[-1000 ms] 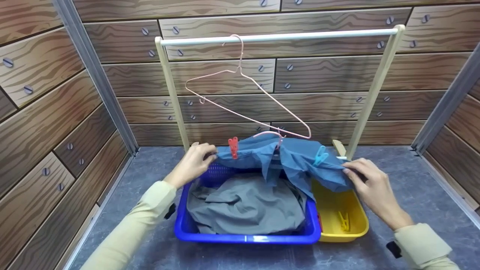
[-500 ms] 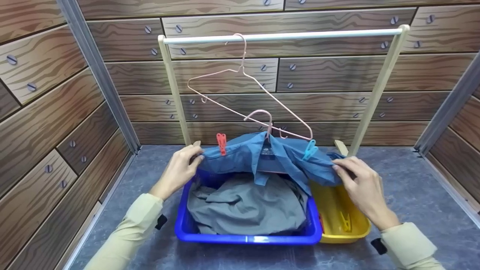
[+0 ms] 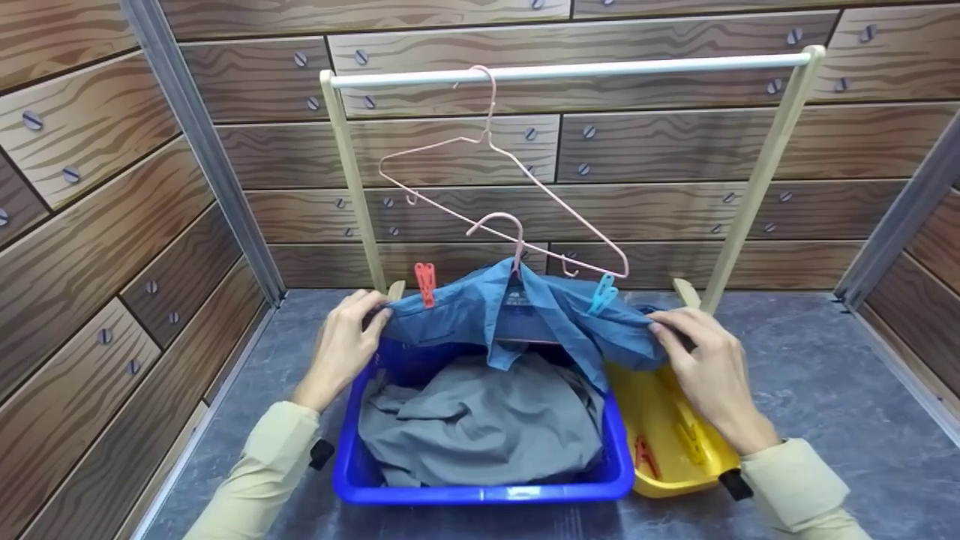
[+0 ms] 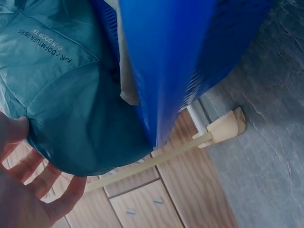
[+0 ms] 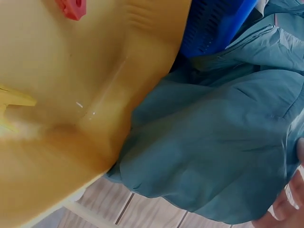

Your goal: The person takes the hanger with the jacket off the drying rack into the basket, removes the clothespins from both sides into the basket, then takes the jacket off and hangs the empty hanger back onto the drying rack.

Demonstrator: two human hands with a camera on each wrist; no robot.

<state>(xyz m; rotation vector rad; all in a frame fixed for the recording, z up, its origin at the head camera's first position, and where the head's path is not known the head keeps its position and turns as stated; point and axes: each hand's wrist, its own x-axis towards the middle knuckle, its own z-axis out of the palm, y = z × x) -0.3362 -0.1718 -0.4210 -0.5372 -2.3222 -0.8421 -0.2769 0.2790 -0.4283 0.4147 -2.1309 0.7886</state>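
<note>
A blue shirt (image 3: pixel 457 319) hangs on a pink hanger (image 3: pixel 519 244), its open collar facing me. One shoulder carries a red clothespin (image 3: pixel 425 286), the other a light blue clothespin (image 3: pixel 602 294). My left hand (image 3: pixel 343 345) pinches the shirt's left side between thumb and fingers; my right hand (image 3: pixel 705 371) pinches the opposite side. Printed lettering shows on the cloth (image 4: pixel 76 80) in the left wrist view. The shirt is held over the back of a blue basket (image 3: pixel 480 493), and its right part overlaps a yellow basin (image 5: pixel 95 142).
Grey cloth (image 3: pixel 487 427) lies bunched in the basket. The basin holds a red clothespin (image 3: pixel 645 457) and a yellow clothespin (image 3: pixel 691 442). Behind stands a rack with a white bar (image 3: pixel 637 69), from which a bare pink hanger (image 3: pixel 492 105) hangs. Wood-patterned walls enclose the back and sides.
Both hands have shifted left with the shirt, spreading it. The hanger's hook has risen upright and the collar faces me more. The basket appears slightly lower and further left.
</note>
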